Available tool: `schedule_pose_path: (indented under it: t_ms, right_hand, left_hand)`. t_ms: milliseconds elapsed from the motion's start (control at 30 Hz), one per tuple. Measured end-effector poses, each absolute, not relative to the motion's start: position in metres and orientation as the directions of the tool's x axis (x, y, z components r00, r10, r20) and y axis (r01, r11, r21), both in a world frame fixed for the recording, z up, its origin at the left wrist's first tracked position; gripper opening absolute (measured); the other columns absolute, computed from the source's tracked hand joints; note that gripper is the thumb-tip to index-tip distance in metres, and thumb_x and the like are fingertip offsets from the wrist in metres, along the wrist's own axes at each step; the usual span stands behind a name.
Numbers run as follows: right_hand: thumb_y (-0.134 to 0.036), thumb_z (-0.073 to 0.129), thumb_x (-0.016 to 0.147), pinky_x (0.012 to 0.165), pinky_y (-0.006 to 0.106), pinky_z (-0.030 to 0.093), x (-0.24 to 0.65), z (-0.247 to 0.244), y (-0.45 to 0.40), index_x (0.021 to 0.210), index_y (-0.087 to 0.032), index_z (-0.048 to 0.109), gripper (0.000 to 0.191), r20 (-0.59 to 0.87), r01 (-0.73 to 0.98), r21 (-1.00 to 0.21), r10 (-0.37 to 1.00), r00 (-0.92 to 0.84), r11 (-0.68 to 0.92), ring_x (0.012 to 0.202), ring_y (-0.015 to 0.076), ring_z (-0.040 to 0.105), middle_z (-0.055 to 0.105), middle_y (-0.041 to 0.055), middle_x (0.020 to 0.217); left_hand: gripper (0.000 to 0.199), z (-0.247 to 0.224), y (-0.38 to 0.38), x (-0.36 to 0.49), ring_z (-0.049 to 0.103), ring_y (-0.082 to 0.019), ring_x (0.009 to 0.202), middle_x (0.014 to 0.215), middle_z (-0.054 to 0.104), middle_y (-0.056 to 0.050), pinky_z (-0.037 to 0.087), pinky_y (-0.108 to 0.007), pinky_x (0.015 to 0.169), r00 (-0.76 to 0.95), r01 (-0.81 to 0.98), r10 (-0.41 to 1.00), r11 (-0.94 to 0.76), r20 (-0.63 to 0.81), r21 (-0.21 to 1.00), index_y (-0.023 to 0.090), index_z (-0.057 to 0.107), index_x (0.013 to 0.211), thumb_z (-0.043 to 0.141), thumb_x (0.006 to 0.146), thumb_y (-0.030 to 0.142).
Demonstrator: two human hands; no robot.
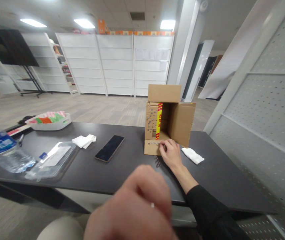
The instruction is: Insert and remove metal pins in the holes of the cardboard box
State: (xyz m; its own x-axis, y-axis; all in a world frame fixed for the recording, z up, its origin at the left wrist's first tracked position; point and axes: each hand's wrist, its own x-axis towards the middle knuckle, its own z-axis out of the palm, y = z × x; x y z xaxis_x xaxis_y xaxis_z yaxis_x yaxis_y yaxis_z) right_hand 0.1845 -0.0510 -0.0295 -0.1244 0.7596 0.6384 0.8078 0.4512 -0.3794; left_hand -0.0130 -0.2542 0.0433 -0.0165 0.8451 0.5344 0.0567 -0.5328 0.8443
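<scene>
- Right hand (170,151): fingers bent at the lower flap (154,149) of the cardboard box (151,125); can't tell if anything is pinched.
- Left hand (135,200): curled near lens, grip unreadable through blur.
- Box: upright on dark table (130,141), flaps open.
- Thin metal rods (157,162): just before flap.
- Phone (110,148): left.

Right fingers (166,143) touch the cardboard box (176,120).
</scene>
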Motion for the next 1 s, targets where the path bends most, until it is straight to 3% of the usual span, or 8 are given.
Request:
schedule_pose_path:
  t_ms: [67, 133, 333, 433, 600, 700, 833, 1000]
  right_hand:
    - [-0.023, 0.050, 0.090, 0.081, 0.037, 0.036, 0.185, -0.030, -0.052, 0.088, -0.020, 0.065, 0.015, 0.634, 0.810, -0.381, 0.764, -0.122, 0.446, 0.090, 0.0236, 0.059, 0.066, 0.0063, 0.091]
    - [-0.023, 0.051, 0.090, 0.081, 0.036, 0.035, 0.186, -0.032, -0.052, 0.088, -0.020, 0.065, 0.015, 0.631, 0.811, -0.381, 0.766, -0.121, 0.443, 0.089, 0.0231, 0.059, 0.066, 0.0058, 0.090]
    - [-0.023, 0.050, 0.089, 0.082, 0.035, 0.035, 0.191, -0.034, -0.054, 0.089, -0.020, 0.065, 0.016, 0.623, 0.802, -0.398, 0.773, -0.119, 0.445, 0.090, 0.0222, 0.059, 0.066, 0.0055, 0.091]
    - [-0.023, 0.050, 0.089, 0.082, 0.035, 0.034, 0.191, -0.034, -0.057, 0.088, -0.021, 0.066, 0.016, 0.617, 0.791, -0.415, 0.778, -0.118, 0.449, 0.090, 0.0220, 0.059, 0.066, 0.0050, 0.091]
    - [-0.022, 0.050, 0.088, 0.081, 0.036, 0.033, 0.191, -0.032, -0.060, 0.088, -0.021, 0.066, 0.016, 0.597, 0.770, -0.423, 0.786, -0.159, 0.477, 0.092, 0.0223, 0.059, 0.066, 0.0047, 0.093]
    - [-0.021, 0.051, 0.087, 0.081, 0.035, 0.032, 0.191, -0.033, -0.061, 0.088, -0.021, 0.066, 0.015, 0.591, 0.758, -0.432, 0.788, -0.171, 0.488, 0.090, 0.0214, 0.059, 0.066, 0.0039, 0.091]
    - [-0.021, 0.050, 0.087, 0.081, 0.036, 0.033, 0.190, -0.032, -0.062, 0.088, -0.021, 0.066, 0.016, 0.575, 0.746, -0.448, 0.798, -0.181, 0.492, 0.088, 0.0216, 0.059, 0.066, 0.0044, 0.091]
    - [-0.019, 0.049, 0.085, 0.082, 0.037, 0.034, 0.192, -0.025, -0.068, 0.093, -0.021, 0.065, 0.017, 0.533, 0.717, -0.446, 0.803, -0.268, 0.535, 0.092, 0.0232, 0.058, 0.066, 0.0055, 0.095]
  left_hand:
    - [0.014, 0.087, -0.217, 0.009, 0.056, -0.021, 0.071, 0.070, 0.056, -0.003, 0.051, -0.040, 0.066, -0.134, 0.032, 0.791, -0.599, 0.597, 0.800, 0.030, 0.058, 0.078, 0.063, 0.082, 0.043]
    - [0.016, 0.099, -0.179, 0.023, 0.054, -0.017, 0.071, 0.074, 0.054, -0.002, 0.049, -0.034, 0.067, -0.206, 0.047, 0.791, -0.580, 0.576, 0.813, 0.025, 0.053, 0.079, 0.059, 0.084, 0.038]
    - [0.011, 0.038, -0.081, 0.003, 0.046, -0.010, 0.064, 0.070, 0.046, 0.004, 0.039, -0.024, 0.064, -0.261, 0.331, 0.829, -0.404, 0.494, 0.853, 0.021, 0.044, 0.077, 0.054, 0.080, 0.024]
    - [0.006, 0.012, -0.053, -0.014, 0.051, -0.013, 0.070, 0.074, 0.054, 0.002, 0.040, -0.027, 0.070, -0.222, 0.617, 0.869, -0.227, 0.443, 0.754, 0.021, 0.046, 0.080, 0.052, 0.079, 0.019]
    - [0.011, -0.007, -0.034, -0.024, 0.058, -0.021, 0.090, 0.091, 0.064, -0.003, 0.039, -0.034, 0.080, -0.128, 0.903, 0.932, -0.033, 0.340, 0.428, 0.021, 0.050, 0.093, 0.051, 0.082, 0.019]
    - [0.014, -0.013, -0.030, -0.022, 0.058, -0.023, 0.096, 0.098, 0.065, -0.006, 0.039, -0.037, 0.082, -0.120, 0.955, 0.939, 0.020, 0.324, 0.295, 0.021, 0.052, 0.097, 0.048, 0.084, 0.021]
    - [0.016, -0.019, -0.031, -0.018, 0.056, -0.025, 0.102, 0.104, 0.064, -0.009, 0.037, -0.039, 0.086, -0.020, 0.984, 0.943, -0.041, 0.333, 0.175, 0.020, 0.054, 0.100, 0.044, 0.087, 0.022]
    - [0.017, -0.021, -0.032, -0.017, 0.055, -0.026, 0.102, 0.103, 0.063, -0.010, 0.038, -0.039, 0.086, -0.054, 0.988, 0.941, 0.001, 0.334, 0.157, 0.019, 0.055, 0.100, 0.044, 0.087, 0.022]
